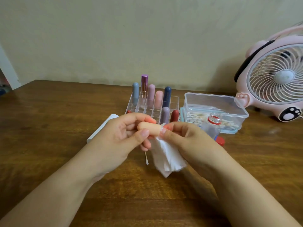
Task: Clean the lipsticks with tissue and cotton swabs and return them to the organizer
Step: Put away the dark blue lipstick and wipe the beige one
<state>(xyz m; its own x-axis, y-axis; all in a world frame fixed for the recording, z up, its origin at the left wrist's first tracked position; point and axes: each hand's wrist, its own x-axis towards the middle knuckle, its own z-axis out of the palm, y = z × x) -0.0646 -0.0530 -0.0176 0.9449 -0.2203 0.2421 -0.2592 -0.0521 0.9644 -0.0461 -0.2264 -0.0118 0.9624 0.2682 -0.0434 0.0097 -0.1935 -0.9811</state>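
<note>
My left hand [124, 133] grips the peach lipstick [148, 127] above the tabletop [49, 115]; my right hand [185, 136] pinches a tissue [165, 158] against its open end. If I twist too hard, the tissue could tear or smear color. A cotton swab [146, 158] dangles beneath my left fingers and may drop. My right elbow could knock the uncapped bottle [212, 124] beside the organizer [152, 105].
</note>
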